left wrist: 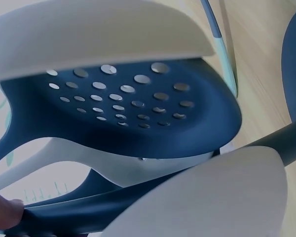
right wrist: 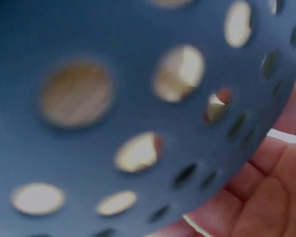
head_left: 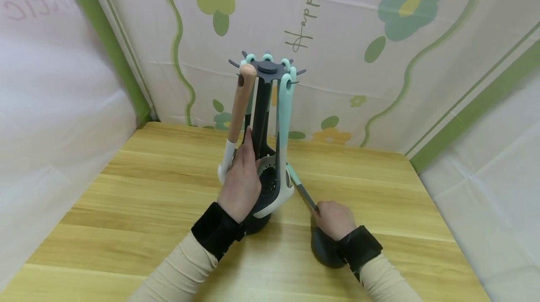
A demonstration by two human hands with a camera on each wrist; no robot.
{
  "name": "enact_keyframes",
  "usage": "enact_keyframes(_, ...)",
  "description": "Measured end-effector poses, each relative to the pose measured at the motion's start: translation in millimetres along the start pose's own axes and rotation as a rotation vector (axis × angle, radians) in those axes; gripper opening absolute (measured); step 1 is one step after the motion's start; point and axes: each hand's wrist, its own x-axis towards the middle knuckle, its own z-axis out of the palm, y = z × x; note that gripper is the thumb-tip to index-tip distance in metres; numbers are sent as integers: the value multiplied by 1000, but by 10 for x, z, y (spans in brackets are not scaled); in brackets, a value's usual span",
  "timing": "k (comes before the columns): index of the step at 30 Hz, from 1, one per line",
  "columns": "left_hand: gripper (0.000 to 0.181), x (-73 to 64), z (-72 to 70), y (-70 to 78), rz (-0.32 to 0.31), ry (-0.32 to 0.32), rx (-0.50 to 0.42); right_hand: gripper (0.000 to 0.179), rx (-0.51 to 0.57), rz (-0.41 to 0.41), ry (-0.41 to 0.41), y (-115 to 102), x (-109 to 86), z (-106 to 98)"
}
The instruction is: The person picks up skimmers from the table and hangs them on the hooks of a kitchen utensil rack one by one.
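Note:
A dark utensil rack [head_left: 264, 109] stands on the table with several kitchen utensils hung around its top. My left hand [head_left: 241, 182] reaches in among them and holds the dark post, and a fingertip [left wrist: 5, 212] shows against it in the left wrist view. Close by hang a wooden-handled utensil [head_left: 239, 109], a mint-handled one [head_left: 285, 109] and a dark slotted spoon [left wrist: 212, 133]. Right of the rack, my right hand [head_left: 336, 220] grips a skimmer [right wrist: 89, 153] with a dark, holed bowl. Its thin grey handle [head_left: 307, 196] slants toward the rack and ends in mint.
The wooden table [head_left: 126, 208] extends on both sides of the rack. Behind it hangs a white curtain [head_left: 329, 81] printed with flowers, and white sheets with green borders close in the left and right sides.

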Motion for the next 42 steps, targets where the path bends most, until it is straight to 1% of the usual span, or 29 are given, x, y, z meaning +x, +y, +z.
enact_keyframes(5, 78, -21, -44, 3, -4, -44, 1, 26, -37, -2, -30, -11, -15, -38)
enact_keyframes(9, 84, -34, -69, 6, -9, -74, 4, 23, -32, 21, -60, -20, -5, -77)
enact_keyframes(13, 85, -33, -67, 0, -7, -79, 23, 16, 27, 57, -76, -3, -5, -111)
enact_keyframes(16, 86, -31, -65, -1, 2, -69, 50, 10, 86, 78, -78, 22, -21, -137)
enact_keyframes(18, 85, -32, -65, 2, 6, -61, 65, 10, 122, 90, -81, 36, -32, -154)
enact_keyframes(22, 83, -39, -51, 7, 2, -56, 74, 13, 160, 104, -71, 42, -75, -201)
enact_keyframes(27, 80, -59, -11, 12, 7, -39, 96, 20, 195, 128, -39, 12, -130, -275)
enact_keyframes(31, 78, -59, 2, 21, 10, -26, 116, 25, 223, 147, -8, -25, -120, -309)
enact_keyframes(34, 77, -62, 12, 35, 5, -21, 124, 27, 252, 153, 35, -50, -116, -324)
enact_keyframes(38, 75, -67, 20, 50, 6, -19, 140, 26, 321, 143, 113, -80, -122, -342)
enact_keyframes(42, 73, -68, 38, 50, 18, -5, 181, 25, 372, 141, 182, -102, -125, -353)
